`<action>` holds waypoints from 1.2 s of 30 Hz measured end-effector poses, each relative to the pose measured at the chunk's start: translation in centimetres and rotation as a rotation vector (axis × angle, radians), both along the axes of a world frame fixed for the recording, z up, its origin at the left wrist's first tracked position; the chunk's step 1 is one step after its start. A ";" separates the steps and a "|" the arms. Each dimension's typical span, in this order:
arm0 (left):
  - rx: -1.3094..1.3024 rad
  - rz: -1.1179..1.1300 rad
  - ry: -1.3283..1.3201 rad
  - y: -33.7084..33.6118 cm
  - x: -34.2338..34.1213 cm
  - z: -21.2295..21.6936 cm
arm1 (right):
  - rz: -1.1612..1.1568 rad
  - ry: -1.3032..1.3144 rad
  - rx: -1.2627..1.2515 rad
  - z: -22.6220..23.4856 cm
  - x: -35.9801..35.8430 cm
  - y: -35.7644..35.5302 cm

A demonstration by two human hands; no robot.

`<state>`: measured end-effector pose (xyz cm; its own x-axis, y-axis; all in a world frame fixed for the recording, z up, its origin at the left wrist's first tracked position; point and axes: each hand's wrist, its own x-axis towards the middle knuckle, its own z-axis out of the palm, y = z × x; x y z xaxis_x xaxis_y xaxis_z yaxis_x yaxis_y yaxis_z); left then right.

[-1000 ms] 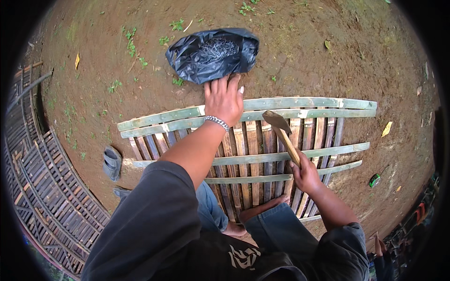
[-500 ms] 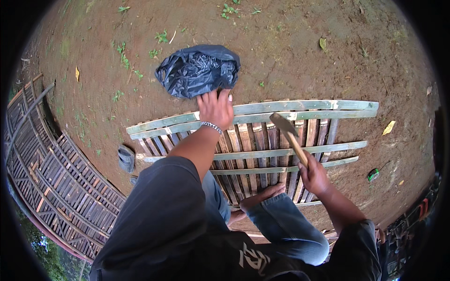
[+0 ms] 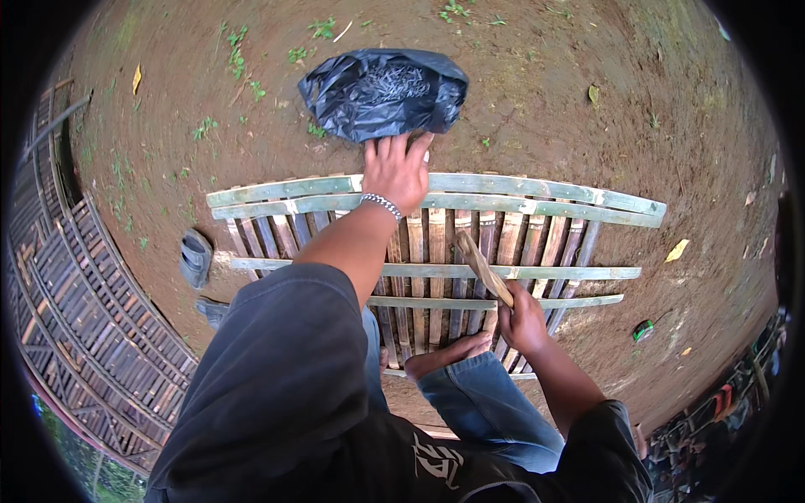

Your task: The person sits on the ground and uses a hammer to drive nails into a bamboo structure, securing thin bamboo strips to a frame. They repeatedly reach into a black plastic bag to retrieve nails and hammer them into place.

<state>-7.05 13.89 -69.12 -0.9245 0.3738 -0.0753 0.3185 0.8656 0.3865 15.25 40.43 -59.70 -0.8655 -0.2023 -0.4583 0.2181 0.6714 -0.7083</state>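
Bamboo slat panel (image 3: 436, 251) looks mostly nailed under your hands; your left hand (image 3: 397, 172), fingers spread, reaches the black plastic bag of nails (image 3: 381, 92), your right hand (image 3: 521, 318) clamps a wooden-handled hammer (image 3: 482, 267).

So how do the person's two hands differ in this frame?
The left hand lies open, fingers spread, on the green top rail of the bamboo panel, beside the black plastic bag. The right hand is closed around a wooden handle, lower on the panel. The left wrist wears a metal bracelet; the right shows none. Both are bare.
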 end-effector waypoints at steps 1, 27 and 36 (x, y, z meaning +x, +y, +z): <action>0.016 -0.003 0.026 0.1 0.0 0.0 | 0.004 -0.035 0.009 -0.6 -0.3 -0.3; 0.030 0.006 0.073 -0.7 1.0 -0.5 | -0.058 0.375 0.103 -2.9 -2.3 -4.2; 0.049 0.014 0.097 -0.5 0.6 -0.5 | -0.072 0.223 0.114 -3.0 -1.7 -3.6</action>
<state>-6.42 13.43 -69.65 -0.9318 0.3615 0.0329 0.3442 0.8511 0.3965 13.50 36.86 -62.75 -0.9578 -0.0947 -0.2713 0.1153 0.7382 -0.6646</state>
